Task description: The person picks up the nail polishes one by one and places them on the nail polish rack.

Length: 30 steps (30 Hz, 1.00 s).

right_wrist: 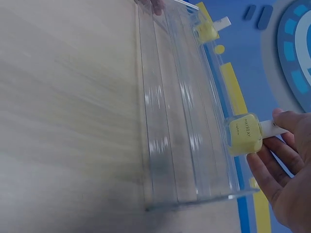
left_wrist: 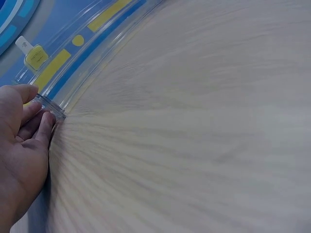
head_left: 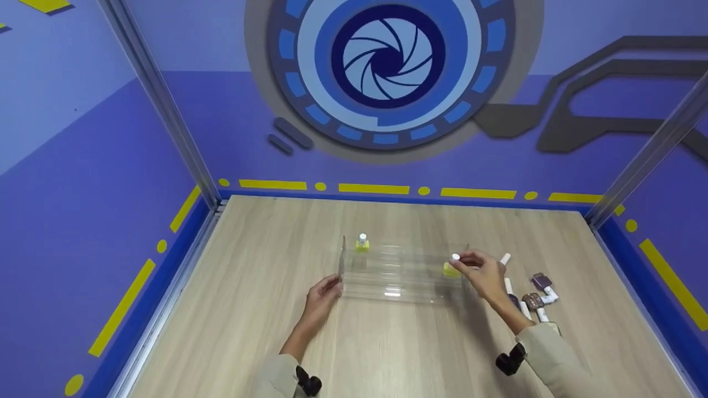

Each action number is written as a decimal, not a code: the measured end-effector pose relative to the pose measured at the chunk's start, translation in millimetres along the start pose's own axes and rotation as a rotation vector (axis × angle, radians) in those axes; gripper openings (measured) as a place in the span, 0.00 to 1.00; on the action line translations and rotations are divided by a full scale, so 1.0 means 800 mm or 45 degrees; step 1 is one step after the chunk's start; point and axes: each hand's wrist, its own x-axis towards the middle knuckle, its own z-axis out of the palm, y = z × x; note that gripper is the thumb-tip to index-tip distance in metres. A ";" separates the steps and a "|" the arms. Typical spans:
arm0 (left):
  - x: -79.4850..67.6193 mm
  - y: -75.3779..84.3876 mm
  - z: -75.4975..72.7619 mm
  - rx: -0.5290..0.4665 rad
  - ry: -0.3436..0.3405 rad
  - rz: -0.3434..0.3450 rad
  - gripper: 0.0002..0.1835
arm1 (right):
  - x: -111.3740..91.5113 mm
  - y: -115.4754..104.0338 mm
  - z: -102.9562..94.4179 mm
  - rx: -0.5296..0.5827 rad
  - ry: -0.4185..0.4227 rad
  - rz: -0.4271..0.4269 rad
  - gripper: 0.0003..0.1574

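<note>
A clear acrylic stepped rack (head_left: pixel 401 284) stands on the table. My left hand (head_left: pixel 323 294) grips its left side panel, thumb and fingers at the edge in the left wrist view. With my right hand (head_left: pixel 487 275) I pinch the white cap of a yellow nail polish bottle (right_wrist: pixel 245 134) at the right end of the rack's upper tier. That bottle is upright, its label facing the front. Another yellow nail polish bottle (head_left: pixel 362 244), also white-capped, stands on the upper tier at the left end.
Several dark and glittery nail polish bottles with white caps lie right of the rack, among them a purple bottle (head_left: pixel 541 281) and a brown glitter bottle (head_left: pixel 533 301). The wooden table (head_left: pixel 265 249) meets a blue patterned wall (head_left: pixel 210 121) at the back, with metal posts at its corners.
</note>
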 end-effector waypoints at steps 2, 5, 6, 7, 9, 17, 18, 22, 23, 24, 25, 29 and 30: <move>0.001 0.000 0.001 -0.005 -0.002 0.004 0.26 | 0.000 -0.003 0.007 0.044 -0.014 -0.009 0.11; 0.001 0.000 0.000 -0.016 -0.007 -0.003 0.27 | -0.001 -0.006 0.017 0.096 -0.037 -0.014 0.11; 0.000 0.000 0.000 -0.015 -0.011 -0.003 0.27 | -0.002 -0.007 0.020 0.101 -0.040 -0.016 0.11; 0.000 -0.001 -0.001 -0.018 -0.014 -0.006 0.27 | -0.003 -0.007 0.024 0.101 -0.040 -0.012 0.11; -0.001 -0.001 -0.001 -0.028 -0.015 -0.020 0.27 | -0.004 -0.008 0.029 0.081 -0.036 0.003 0.11; 0.001 0.000 -0.002 -0.022 -0.015 -0.014 0.27 | -0.005 -0.014 0.045 0.072 -0.055 0.026 0.11; 0.001 0.000 -0.002 -0.026 -0.021 -0.013 0.27 | -0.005 -0.016 0.047 0.069 -0.058 0.027 0.12; 0.002 0.000 -0.003 -0.028 -0.031 -0.003 0.28 | -0.002 -0.025 0.057 0.079 -0.066 0.032 0.12; 0.002 0.000 -0.003 -0.026 -0.031 -0.003 0.28 | -0.003 -0.031 0.059 0.081 -0.079 0.036 0.12; 0.002 0.000 -0.003 -0.024 -0.030 -0.006 0.28 | -0.005 -0.040 0.059 0.087 -0.096 0.036 0.12; 0.003 0.000 -0.002 -0.019 -0.023 -0.008 0.28 | -0.004 -0.042 0.062 0.099 -0.104 0.035 0.12; 0.002 -0.001 -0.001 -0.020 -0.012 -0.024 0.27 | -0.003 -0.043 0.074 0.149 -0.138 0.018 0.11; 0.001 -0.001 0.000 -0.017 -0.010 -0.028 0.27 | -0.001 -0.038 0.079 0.168 -0.137 0.008 0.11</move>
